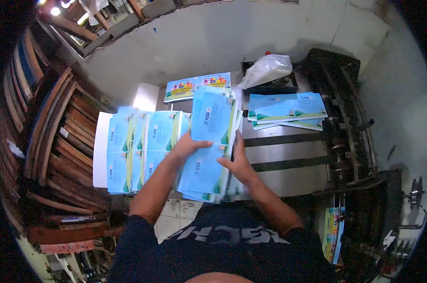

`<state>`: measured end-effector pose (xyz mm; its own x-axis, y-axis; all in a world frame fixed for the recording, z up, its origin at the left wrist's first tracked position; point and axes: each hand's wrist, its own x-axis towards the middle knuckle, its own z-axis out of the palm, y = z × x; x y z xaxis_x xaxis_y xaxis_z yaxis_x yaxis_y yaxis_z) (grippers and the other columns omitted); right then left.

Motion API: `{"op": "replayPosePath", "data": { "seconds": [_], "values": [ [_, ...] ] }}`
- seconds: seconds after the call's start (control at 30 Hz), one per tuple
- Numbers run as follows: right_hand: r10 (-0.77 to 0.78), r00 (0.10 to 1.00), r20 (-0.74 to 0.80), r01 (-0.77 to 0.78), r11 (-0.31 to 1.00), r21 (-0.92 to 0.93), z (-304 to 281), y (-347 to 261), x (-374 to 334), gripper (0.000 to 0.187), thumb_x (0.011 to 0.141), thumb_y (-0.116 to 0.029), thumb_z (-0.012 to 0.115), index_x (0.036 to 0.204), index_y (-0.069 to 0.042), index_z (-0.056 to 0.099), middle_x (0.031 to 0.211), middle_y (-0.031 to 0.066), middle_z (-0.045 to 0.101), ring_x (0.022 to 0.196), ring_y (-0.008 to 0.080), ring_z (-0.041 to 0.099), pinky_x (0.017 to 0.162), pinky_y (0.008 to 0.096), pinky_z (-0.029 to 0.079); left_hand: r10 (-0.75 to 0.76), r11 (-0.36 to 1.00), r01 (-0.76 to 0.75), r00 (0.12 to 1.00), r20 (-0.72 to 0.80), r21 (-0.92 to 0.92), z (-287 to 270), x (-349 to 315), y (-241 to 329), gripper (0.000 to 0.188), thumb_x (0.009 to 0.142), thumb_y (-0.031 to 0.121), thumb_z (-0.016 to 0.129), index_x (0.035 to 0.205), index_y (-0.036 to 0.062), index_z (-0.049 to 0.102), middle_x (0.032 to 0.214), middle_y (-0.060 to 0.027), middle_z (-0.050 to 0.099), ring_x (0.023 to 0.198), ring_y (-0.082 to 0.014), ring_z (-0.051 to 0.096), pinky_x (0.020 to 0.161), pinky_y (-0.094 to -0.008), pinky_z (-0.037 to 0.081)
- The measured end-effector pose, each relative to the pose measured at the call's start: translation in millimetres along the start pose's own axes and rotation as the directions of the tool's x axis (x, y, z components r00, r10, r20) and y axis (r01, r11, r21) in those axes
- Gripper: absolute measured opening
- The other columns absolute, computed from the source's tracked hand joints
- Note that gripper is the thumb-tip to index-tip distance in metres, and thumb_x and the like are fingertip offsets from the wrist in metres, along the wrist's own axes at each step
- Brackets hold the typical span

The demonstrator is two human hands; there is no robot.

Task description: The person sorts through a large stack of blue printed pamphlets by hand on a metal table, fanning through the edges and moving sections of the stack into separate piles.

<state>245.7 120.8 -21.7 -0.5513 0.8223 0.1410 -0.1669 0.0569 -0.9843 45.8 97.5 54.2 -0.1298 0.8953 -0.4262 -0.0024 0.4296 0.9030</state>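
Hands: two [187, 147] [239, 162] | gripped sheet stack [209, 146]: one | machine [350, 137]: one

Sheets I hold [209, 141]: paper, pale blue print, slight sheen, smooth. Fanned rows on the left [138, 146]: same coated-looking paper, over a white matt backing sheet [99, 151]. Second stack [289, 109] to my right: paper too, flat and smooth. Work surface [284, 160]: bare brushed metal, dull grey with dark bands. Machine [345, 118]: black metal, worn, greasy-looking rollers. Bag [266, 70]: thin translucent plastic, crinkled. Stacked planks [58, 155]: rough reddish wood, dusty. Wall [213, 37]: matt plaster, scuffed. My shirt [213, 250]: dark knit cloth.
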Motion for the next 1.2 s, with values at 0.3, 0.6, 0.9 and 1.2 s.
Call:
{"op": "replayPosePath", "data": {
  "seconds": [0.3,0.6,0.9,1.2],
  "values": [
    [0.091,0.843,-0.530,0.086,0.950,0.300,-211.0,-42.4,-67.1,0.074,0.090,-0.032,0.062,0.146,-0.004,0.023,0.142,0.0181,0.040,0.126,0.0277,0.044,0.105,0.0419,0.036,0.159,0.394,-0.317,0.948,0.276,0.862,73.5,-92.5,101.3,0.067,0.071,0.020,0.077,0.128,0.0068,0.045,0.103,-0.0193,0.063,0.097,-0.0335,0.064,0.081,-0.0426,0.051],
    [0.238,0.970,0.038,-0.241,0.943,0.232,-178.5,-44.9,-79.4,0.097,0.081,-0.080,0.029,0.132,0.000,0.046,0.138,0.0190,0.045,0.129,0.0287,0.041,0.109,0.0422,0.031,0.067,0.267,-0.486,0.871,0.487,0.832,108.3,-70.0,37.5,0.104,0.060,0.032,0.083,0.144,0.0084,0.027,0.124,-0.0210,0.052,0.108,-0.0380,0.056,0.095,-0.0452,0.044],
    [0.210,0.976,0.058,-0.216,0.969,0.124,-180.7,-51.1,-81.0,0.092,0.085,-0.077,0.028,0.119,0.003,0.057,0.109,0.0173,0.064,0.105,0.0268,0.059,0.099,0.0408,0.042,-0.169,0.625,-0.204,0.907,0.386,0.753,12.5,-46.0,57.6,0.070,0.079,0.048,0.066,0.129,0.0011,0.051,0.123,-0.0232,0.058,0.112,-0.0339,0.058,0.099,-0.0426,0.043],
    [0.137,0.927,-0.350,-0.029,0.955,0.296,-121.8,-56.1,-65.7,0.102,0.080,-0.081,0.027,0.148,-0.005,0.022,0.148,0.0164,0.032,0.133,0.0279,0.036,0.111,0.0414,0.029,0.297,0.821,-0.297,0.952,-0.078,-0.488,17.2,-44.3,-52.6,0.105,0.080,0.083,0.012,0.143,0.0018,0.034,0.146,-0.0180,0.037,0.124,-0.0289,0.046,0.106,-0.0384,0.034]
  ]
}}
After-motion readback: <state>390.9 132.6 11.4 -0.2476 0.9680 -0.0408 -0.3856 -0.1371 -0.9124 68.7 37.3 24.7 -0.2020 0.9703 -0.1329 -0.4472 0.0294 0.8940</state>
